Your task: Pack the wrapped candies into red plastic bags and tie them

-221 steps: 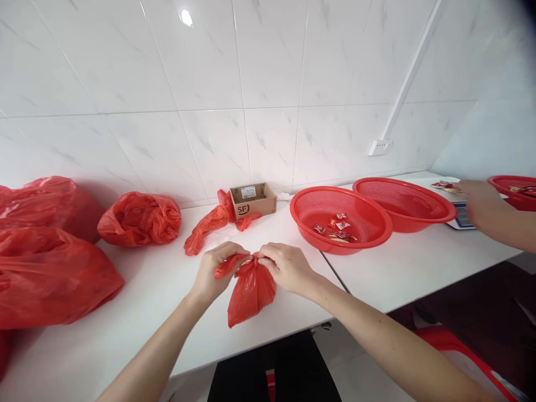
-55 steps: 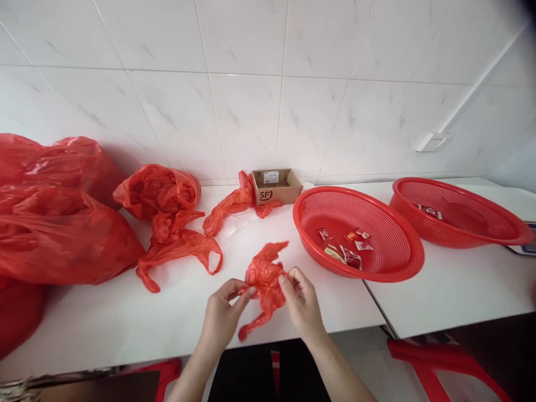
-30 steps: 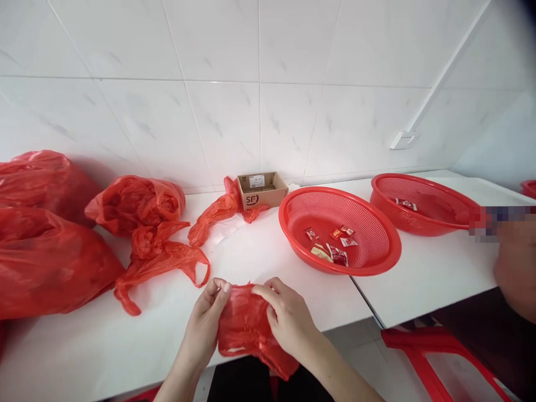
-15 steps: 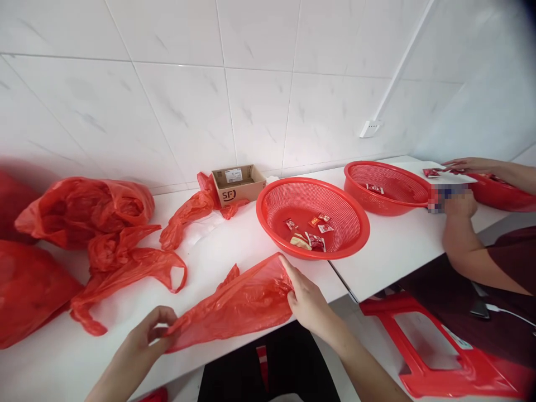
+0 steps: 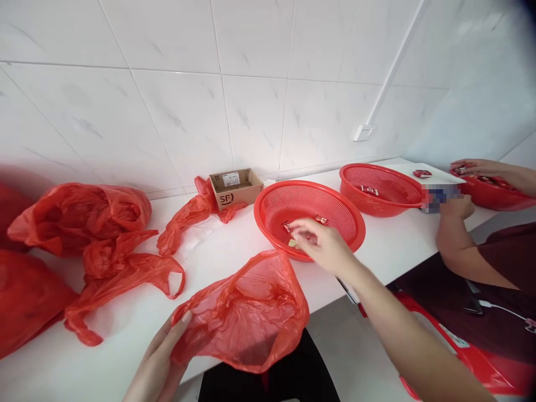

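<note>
My left hand [image 5: 165,349] grips the left edge of a red plastic bag [image 5: 247,312], thumb on top. The bag's mouth gapes open toward me at the table's front edge. My right hand [image 5: 324,245] is over the near rim of a red perforated basket [image 5: 268,206], fingers loosely bent and apart, with nothing visibly held. Inside the basket lie small wrapped packets; one red-and-white packet [image 5: 287,226] shows left of my fingers and another packet [image 5: 321,220] behind them. My hand hides the others.
Crumpled red bags [image 5: 125,268] lie at the left, near a cardboard box [image 5: 237,192] by the wall. A second red basket [image 5: 377,190] stands at the right. Beyond it, a co-worker's hand [image 5: 477,166] is over another basket [image 5: 498,195]. A red stool [image 5: 473,357] is below.
My right hand has let go of the bag and moved up and right over the basket. The bag has gone from flat to wide-mouthed. The co-worker's far hand has moved right.
</note>
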